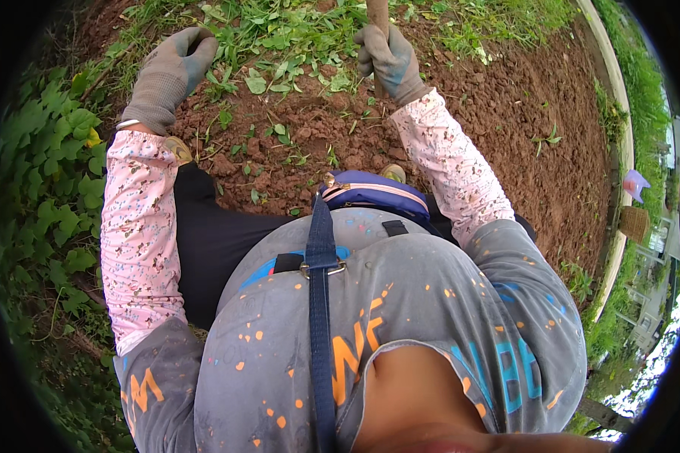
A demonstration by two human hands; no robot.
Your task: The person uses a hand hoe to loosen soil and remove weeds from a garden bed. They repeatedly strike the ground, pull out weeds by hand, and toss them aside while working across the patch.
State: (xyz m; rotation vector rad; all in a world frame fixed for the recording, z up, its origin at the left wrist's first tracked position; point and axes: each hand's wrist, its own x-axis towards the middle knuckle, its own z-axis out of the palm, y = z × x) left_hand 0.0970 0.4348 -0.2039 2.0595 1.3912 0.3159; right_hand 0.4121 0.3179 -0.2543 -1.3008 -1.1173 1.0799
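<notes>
My right hand (394, 65), in a grey work glove with a bluish patch, is closed around a wooden handle (378, 16). The handle stands roughly upright and runs out of the top of the view, so its far end is hidden. A short piece shows below my fist. At the upper left, my left hand (173, 76) wears a matching glove. Its fingers curl towards the thumb around a small dark gap, and nothing shows in it; the palm is hidden. Between and below both hands is reddish-brown clumpy soil (317, 127), with cut or pulled green leaves (294, 39) strewn beyond.
Broad-leaved vines (62, 170) crowd the left side. A pale concrete edging (623, 113) curves along the right, with a woven basket (634, 223) and a light purple plastic item (636, 185) by it. A purple zipped bag (374, 193) hangs at my waist from a blue strap (320, 294).
</notes>
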